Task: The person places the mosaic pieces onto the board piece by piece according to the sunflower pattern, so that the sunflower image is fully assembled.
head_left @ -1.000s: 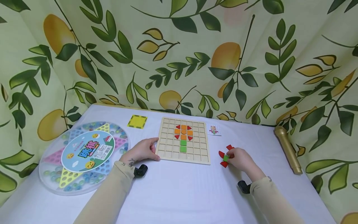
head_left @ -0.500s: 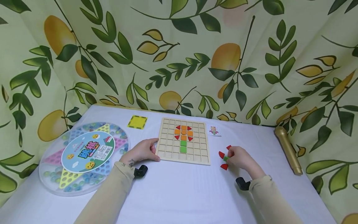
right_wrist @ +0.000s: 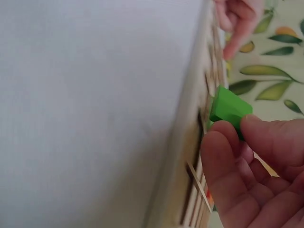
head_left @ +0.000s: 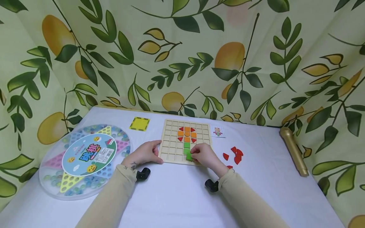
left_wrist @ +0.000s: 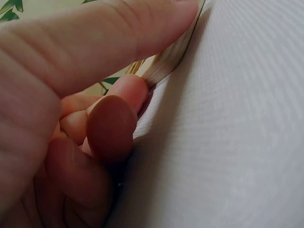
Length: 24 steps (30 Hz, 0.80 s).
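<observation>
A wooden grid board [head_left: 171,148] lies mid-table with an orange, red and green block figure [head_left: 186,136] set in its cells. My left hand [head_left: 144,153] grips the board's left edge, thumb on top and fingers [left_wrist: 128,90] curled against the rim [left_wrist: 171,54]. My right hand [head_left: 203,155] pinches a green block [head_left: 189,157] between thumb and fingers, low over the board's near rows, just below the green column. In the right wrist view the green block [right_wrist: 230,108] tilts above the board's edge [right_wrist: 194,142].
Several loose red pieces [head_left: 235,155] lie right of the board. A small picture card [head_left: 218,131] and a yellow square tile [head_left: 139,123] sit at the back. A round marble game [head_left: 85,160] fills the left; a gold cylinder [head_left: 293,152] lies far right.
My right hand lifted a green block from the red pieces and carried it left onto the board's near rows. The left hand stayed on the board's edge.
</observation>
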Motion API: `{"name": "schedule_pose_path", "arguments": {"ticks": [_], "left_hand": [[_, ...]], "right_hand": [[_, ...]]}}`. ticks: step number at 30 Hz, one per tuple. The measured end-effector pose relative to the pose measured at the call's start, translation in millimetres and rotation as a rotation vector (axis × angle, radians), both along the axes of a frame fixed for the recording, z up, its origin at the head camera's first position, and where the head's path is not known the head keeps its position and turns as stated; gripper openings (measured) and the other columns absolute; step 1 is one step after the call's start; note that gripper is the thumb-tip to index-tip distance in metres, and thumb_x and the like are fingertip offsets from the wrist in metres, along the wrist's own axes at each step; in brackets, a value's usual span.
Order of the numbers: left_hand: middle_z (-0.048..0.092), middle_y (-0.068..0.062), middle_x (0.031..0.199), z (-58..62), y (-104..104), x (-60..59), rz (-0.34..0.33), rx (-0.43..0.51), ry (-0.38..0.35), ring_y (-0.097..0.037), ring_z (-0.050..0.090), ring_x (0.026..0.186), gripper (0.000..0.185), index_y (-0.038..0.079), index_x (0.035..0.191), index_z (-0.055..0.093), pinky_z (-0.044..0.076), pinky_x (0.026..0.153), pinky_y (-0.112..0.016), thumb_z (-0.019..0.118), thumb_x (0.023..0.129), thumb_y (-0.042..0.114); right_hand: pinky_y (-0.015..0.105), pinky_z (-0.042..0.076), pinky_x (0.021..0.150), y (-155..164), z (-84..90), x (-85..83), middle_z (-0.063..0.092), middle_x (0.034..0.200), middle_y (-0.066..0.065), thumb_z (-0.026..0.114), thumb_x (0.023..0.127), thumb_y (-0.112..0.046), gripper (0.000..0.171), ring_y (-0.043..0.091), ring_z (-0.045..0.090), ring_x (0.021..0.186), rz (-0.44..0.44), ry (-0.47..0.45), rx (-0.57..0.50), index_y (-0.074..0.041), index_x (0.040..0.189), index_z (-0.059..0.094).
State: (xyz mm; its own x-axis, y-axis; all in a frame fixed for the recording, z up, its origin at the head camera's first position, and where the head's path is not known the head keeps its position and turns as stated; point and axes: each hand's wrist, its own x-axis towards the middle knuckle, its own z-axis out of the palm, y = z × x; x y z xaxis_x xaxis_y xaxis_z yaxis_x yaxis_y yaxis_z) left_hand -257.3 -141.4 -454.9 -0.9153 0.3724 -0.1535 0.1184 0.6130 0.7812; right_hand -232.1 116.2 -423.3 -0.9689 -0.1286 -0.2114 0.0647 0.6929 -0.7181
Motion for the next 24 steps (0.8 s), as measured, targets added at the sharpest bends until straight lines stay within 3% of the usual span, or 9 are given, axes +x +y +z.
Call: {"name": "schedule_pose_path", "arguments": {"ticks": [10, 17, 24], "left_hand": [[0.051, -0.002, 0.067, 1.2, 0.2, -0.1, -0.016, -0.012, 0.021, -0.015, 0.046, 0.06, 0.092, -0.002, 0.138, 0.038, 0.038, 0.07, -0.028, 0.086, 0.061, 0.017], [0.051, -0.002, 0.067, 2.5, 0.7, 1.2, 0.009, 0.001, -0.009, -0.016, 0.046, 0.06, 0.094, 0.0, 0.139, 0.038, 0.038, 0.07, -0.029, 0.086, 0.06, 0.016], [0.052, -0.003, 0.067, 2.1, 1.6, 1.4, 0.011, -0.005, -0.013, -0.016, 0.046, 0.06, 0.094, 0.001, 0.139, 0.038, 0.038, 0.069, -0.029, 0.086, 0.06, 0.016]], "right_hand": [[0.025, 0.045, 0.063, -14.6, -6.4, -2.8, 0.06, 0.072, 0.001, 0.065, 0.082, -0.003, 0.007, 0.015, 0.052, 0.069, 0.094, 0.103, 0.103, -0.007, 0.078, 0.07], [0.029, 0.046, 0.07, -18.8, -8.9, 1.2, 0.065, 0.08, 0.001, 0.065, 0.081, -0.003, 0.008, 0.014, 0.052, 0.073, 0.146, 0.201, 0.212, -0.006, 0.082, 0.073], [0.031, 0.046, 0.074, -14.4, -3.6, 3.4, 0.065, 0.084, 0.002, 0.066, 0.082, -0.005, 0.009, 0.015, 0.052, 0.078, 0.139, 0.193, 0.214, -0.007, 0.085, 0.074]]}}
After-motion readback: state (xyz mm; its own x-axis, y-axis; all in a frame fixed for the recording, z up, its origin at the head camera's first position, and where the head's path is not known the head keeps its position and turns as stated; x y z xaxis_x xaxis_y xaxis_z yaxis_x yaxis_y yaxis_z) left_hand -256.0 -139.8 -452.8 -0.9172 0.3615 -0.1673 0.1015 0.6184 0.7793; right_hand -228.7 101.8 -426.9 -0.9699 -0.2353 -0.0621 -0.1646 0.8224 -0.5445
